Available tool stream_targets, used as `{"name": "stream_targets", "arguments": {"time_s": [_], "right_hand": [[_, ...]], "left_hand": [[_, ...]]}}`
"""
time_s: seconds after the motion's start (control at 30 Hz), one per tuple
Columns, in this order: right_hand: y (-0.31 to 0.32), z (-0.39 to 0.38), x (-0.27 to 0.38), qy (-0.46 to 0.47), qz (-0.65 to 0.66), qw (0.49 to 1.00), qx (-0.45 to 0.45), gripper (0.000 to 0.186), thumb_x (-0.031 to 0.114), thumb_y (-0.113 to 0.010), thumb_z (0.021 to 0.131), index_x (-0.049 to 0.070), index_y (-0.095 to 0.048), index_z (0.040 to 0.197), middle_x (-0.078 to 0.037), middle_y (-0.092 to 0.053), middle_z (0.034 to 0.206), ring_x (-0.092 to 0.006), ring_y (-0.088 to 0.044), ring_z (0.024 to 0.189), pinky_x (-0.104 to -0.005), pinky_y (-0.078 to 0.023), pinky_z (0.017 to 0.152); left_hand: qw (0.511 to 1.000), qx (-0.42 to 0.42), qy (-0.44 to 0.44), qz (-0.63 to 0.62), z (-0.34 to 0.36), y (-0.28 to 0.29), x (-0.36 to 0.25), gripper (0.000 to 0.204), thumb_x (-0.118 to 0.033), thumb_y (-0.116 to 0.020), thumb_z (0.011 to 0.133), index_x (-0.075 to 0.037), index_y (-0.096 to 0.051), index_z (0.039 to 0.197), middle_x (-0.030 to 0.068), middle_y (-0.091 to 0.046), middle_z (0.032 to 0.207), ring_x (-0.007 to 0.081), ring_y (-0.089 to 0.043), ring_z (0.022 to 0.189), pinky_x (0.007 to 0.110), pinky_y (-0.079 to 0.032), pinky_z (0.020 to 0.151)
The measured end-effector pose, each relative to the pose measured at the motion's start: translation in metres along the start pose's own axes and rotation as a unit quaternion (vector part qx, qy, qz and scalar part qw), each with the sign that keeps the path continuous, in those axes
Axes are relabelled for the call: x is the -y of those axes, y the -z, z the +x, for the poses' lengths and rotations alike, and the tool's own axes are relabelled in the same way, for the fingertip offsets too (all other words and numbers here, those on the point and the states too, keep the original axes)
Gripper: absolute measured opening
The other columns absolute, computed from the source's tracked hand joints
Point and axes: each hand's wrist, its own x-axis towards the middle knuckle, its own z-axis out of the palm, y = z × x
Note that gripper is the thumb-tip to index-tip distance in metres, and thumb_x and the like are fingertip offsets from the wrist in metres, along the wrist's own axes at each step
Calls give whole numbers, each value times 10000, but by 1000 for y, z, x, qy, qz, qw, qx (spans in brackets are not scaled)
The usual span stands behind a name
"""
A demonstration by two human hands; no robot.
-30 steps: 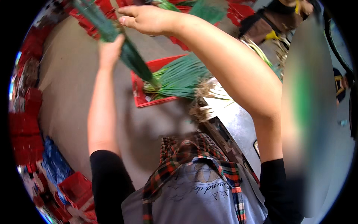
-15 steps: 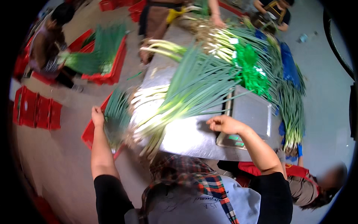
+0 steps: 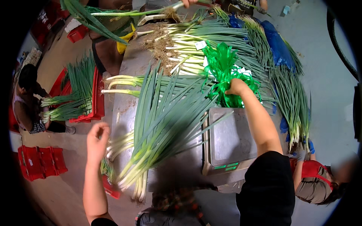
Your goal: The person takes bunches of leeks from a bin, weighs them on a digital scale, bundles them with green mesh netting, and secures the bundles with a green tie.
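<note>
My right hand (image 3: 239, 87) reaches into a bunch of shiny green plastic ribbons (image 3: 222, 66) with white tags, its fingers closed on them. My left hand (image 3: 98, 141) is raised off the table's left edge, fingers loosely curled with a gap to the thumb and nothing visible in them. Between my hands a loose pile of long green onions (image 3: 151, 150) lies on the metal table (image 3: 126, 105), white root ends toward me. Some leaf tips reach over the flat scale (image 3: 232, 139), which stands right of the pile, below the ribbons.
More green onions (image 3: 192, 45) lie in rows at the table's far side, beside blue plastic (image 3: 277, 43). A person's hand (image 3: 188, 3) holds onions at the far edge. Red crates (image 3: 41, 162) stand on the left floor near a seated person (image 3: 30, 94). Another person (image 3: 315, 177) works at right.
My right hand has moved from beside the scale up to the green ribbons and closed on them. My left hand has come away from the onions' root side. The view has shifted.
</note>
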Motion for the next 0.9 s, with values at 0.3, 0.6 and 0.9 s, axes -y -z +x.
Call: {"name": "stream_targets", "arguments": {"time_s": [0.3, 0.6, 0.9], "right_hand": [[19, 6, -44, 17, 526, 850, 30, 201, 213, -531, 825, 31, -595, 765, -42, -599, 686, -88, -533, 586, -230, -419, 550], [28, -62, 32, 192, 157, 954, -170, 163, 124, -439, 785, 43, -544, 692, -184, -556, 663, -349, -552, 618, -418, -428, 536], [165, -252, -177, 52, 601, 321, -730, 193, 146, -359, 903, 10, -434, 789, 23, -186, 527, -110, -176, 477, -273, -222, 469]], "left_hand": [[965, 128, -206, 96, 36, -152, -64, 144, -31, -557, 749, -29, -582, 891, 93, -596, 815, 193, -571, 743, 277, -454, 688], [943, 210, -211, -150, 138, -387, -99, 513, -67, -596, 709, -95, -436, 1195, 169, -574, 995, 318, -526, 975, 345, -416, 815], [958, 200, -195, 67, 173, -405, -69, 306, -70, -585, 702, -47, -568, 1008, 169, -578, 977, 309, -542, 924, 348, -430, 812]]}}
